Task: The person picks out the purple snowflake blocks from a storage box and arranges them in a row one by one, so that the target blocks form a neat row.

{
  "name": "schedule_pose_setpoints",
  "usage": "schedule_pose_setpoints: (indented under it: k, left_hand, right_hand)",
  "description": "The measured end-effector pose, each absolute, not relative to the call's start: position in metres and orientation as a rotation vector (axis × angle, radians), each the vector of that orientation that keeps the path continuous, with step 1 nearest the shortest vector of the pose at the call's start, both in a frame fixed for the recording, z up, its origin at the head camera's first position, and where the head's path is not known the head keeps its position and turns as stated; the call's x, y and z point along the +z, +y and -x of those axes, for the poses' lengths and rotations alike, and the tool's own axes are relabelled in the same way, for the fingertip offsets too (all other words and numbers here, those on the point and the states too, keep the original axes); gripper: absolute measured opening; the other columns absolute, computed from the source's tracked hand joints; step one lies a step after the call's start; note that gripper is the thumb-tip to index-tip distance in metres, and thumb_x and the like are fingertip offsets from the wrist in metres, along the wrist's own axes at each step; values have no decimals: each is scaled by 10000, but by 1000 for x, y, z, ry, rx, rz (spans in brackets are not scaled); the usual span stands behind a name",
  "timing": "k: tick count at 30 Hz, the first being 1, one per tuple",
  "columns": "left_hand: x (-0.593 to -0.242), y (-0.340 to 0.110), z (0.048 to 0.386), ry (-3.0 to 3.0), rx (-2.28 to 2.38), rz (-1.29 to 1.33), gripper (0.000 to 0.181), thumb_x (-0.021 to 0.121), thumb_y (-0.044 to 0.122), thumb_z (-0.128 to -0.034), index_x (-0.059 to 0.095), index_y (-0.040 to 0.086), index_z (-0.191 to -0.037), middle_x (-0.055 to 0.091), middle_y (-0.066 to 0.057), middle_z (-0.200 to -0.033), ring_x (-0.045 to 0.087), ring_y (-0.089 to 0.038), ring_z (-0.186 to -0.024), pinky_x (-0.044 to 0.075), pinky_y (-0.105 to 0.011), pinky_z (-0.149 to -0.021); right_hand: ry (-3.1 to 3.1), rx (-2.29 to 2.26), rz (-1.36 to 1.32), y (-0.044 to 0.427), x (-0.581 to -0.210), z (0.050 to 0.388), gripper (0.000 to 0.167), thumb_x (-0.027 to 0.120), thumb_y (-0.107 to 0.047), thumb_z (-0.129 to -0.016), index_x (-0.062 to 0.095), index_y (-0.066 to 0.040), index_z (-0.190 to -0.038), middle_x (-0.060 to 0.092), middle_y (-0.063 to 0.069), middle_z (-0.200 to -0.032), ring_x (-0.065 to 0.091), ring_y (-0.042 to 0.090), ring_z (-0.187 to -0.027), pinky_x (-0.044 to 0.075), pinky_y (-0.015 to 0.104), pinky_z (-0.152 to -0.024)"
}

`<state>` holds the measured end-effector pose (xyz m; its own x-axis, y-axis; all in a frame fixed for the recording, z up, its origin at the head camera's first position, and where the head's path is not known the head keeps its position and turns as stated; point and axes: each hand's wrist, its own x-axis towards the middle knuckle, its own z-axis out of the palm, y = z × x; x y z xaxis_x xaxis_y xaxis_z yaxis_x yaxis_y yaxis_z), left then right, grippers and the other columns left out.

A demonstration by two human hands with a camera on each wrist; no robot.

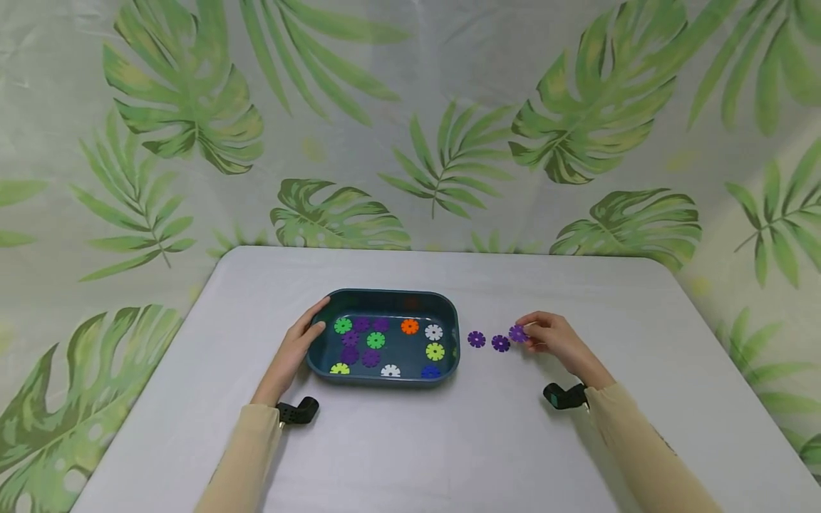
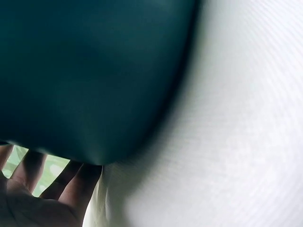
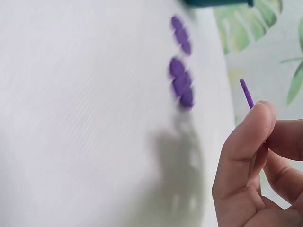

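A dark teal tray stands on the table with several notched plastic discs inside. My left hand holds its left end, thumb at the rim and fingers along the outer wall; these fingers also show in the left wrist view. Right of the tray, my right hand pinches a purple notched disc between thumb and fingertips, raised off the table. In the right wrist view this disc appears edge-on. Two more purple discs, one nearer the tray and one nearer the hand, lie flat.
Inside the tray lie green discs, purple discs, an orange disc, white discs, yellow discs and a blue disc. A white cloth covers the table. Behind it hangs a leaf-patterned curtain.
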<state>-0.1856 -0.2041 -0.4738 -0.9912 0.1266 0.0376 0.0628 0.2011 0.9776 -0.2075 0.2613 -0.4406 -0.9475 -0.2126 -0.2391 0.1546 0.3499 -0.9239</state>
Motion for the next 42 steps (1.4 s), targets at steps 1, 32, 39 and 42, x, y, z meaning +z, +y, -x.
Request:
schedule_pose_setpoints:
  k: [1, 32, 39, 42]
  left_hand:
    - [-473, -205, 185, 2384, 1945, -184, 463, 440, 243, -1034, 364, 242, -1491, 260, 7, -1547, 146, -197, -1428, 104, -490, -1142]
    - [-447, -197, 172, 2315, 2000, -211, 481, 419, 136, -1034, 321, 123, -1504, 242, -61, -1552, 138, -228, -1431, 99, -491, -1143]
    - [-447, -197, 171, 2315, 2006, -220, 482, 423, 145, -1034, 320, 113, -1503, 243, -62, -1552, 135, -228, -1432, 97, -490, -1143]
    - [-447, -197, 171, 2312, 2012, -227, 480, 417, 135, -1035, 317, 107, -1503, 243, -63, -1552, 136, -228, -1432, 99, -489, -1143]
  right_hand:
    - [2312, -1614, 37, 265, -444, 207, 286, 466, -21, -969, 501, 167, -1181, 572, 85, -846, 562, 107, -668, 534, 267, -641]
    - [2084, -1669, 472, 96, -418, 198, 270, 518, -84, -980, 555, 68, -1200, 538, 293, -1183, 598, 201, -772, 552, 313, -714]
    - [2029, -1550, 525, 50, -432, 195, 239, 488, -56, -990, 574, 60, -1181, 561, 237, -1129, 624, 280, -824, 549, 363, -746]
    - [2025, -1498, 492, 39, -435, 195, 240, 483, -63, -989, 579, 48, -1179, 562, 210, -1117, 629, 299, -840, 546, 376, -756]
